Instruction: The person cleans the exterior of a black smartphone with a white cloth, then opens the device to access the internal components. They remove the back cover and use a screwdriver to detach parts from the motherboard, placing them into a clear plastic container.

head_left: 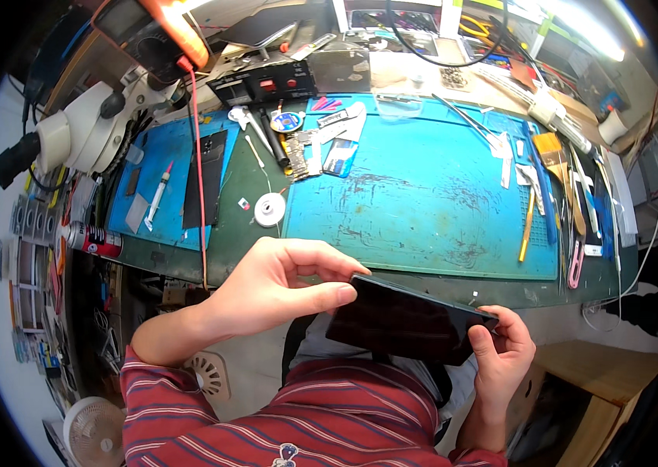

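Holding dark glossy phone (409, 321) flat over lap, off front edge of bench. Left hand (278, 284) pinches its left corner with thumb and fingertips; right hand (502, 354) closed round right end. Risk — pinch grip slips, phone drops to floor. Blue work mat (430, 206) and solder spool (270, 209) lie beyond.

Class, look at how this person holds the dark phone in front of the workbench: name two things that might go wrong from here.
1. The phone is pinched only at its ends by the left hand and right hand, over the lap and off the blue mat; a slip might drop it.
2. Fingertips on its glossy face may smudge it.
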`<state>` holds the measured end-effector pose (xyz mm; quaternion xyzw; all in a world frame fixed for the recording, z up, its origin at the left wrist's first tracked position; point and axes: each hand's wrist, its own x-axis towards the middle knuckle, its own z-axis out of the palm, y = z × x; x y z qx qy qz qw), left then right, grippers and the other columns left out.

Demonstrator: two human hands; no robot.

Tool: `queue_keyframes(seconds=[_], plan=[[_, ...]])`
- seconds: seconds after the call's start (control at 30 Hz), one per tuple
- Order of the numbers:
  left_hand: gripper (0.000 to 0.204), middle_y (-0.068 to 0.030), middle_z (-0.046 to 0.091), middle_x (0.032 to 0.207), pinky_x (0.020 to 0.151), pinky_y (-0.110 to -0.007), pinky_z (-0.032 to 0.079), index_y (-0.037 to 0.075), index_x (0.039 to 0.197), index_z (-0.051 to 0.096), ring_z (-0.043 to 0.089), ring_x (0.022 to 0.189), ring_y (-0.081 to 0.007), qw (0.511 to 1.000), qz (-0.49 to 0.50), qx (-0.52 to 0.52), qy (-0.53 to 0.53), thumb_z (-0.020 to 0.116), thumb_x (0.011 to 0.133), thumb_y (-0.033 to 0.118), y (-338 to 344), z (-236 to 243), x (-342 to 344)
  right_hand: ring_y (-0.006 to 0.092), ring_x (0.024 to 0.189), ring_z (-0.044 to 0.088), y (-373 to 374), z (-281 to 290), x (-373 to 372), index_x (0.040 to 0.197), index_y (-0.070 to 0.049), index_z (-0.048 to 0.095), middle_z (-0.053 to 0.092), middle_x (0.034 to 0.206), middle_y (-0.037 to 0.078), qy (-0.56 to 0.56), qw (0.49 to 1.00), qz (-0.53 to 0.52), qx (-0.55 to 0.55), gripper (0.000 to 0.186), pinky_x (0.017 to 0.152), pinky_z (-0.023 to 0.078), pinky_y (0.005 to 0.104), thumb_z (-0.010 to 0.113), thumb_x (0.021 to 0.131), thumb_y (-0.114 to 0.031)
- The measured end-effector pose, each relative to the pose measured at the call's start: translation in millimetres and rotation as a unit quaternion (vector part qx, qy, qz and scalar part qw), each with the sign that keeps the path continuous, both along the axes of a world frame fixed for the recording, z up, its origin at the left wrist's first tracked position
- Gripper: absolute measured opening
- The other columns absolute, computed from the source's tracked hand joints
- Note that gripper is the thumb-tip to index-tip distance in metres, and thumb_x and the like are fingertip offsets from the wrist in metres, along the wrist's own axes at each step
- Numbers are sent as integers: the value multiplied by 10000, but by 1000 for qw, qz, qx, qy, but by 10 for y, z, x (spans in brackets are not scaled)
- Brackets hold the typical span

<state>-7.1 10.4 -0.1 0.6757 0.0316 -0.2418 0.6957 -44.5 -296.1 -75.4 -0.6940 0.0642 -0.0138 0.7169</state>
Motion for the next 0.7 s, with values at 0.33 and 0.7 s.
queue_keyframes(seconds=[0.33, 0.7], plan=[[216, -89, 719, 1101, 842, -263, 559, -25, 1144, 745, 680, 961, -126, 999, -17, -6, -42, 744, 929, -46, 50, -84, -21, 46, 802, 595, -5, 7, -46, 1106, 23, 711, 677, 940, -6, -5, 999, -5, -38, 298, 711, 472, 191, 853, 857, -59], [182, -101, 732, 1107, 887, -281, 539, -21, 1110, 756, 671, 1014, -141, 998, -17, -9, -55, 749, 928, -33, 50, -92, -22, 84, 869, 622, -25, -32, -87, 1087, 29, 701, 671, 1004, 28, -23, 999, 1, -29, 280, 754, 496, 217, 842, 855, -38]])
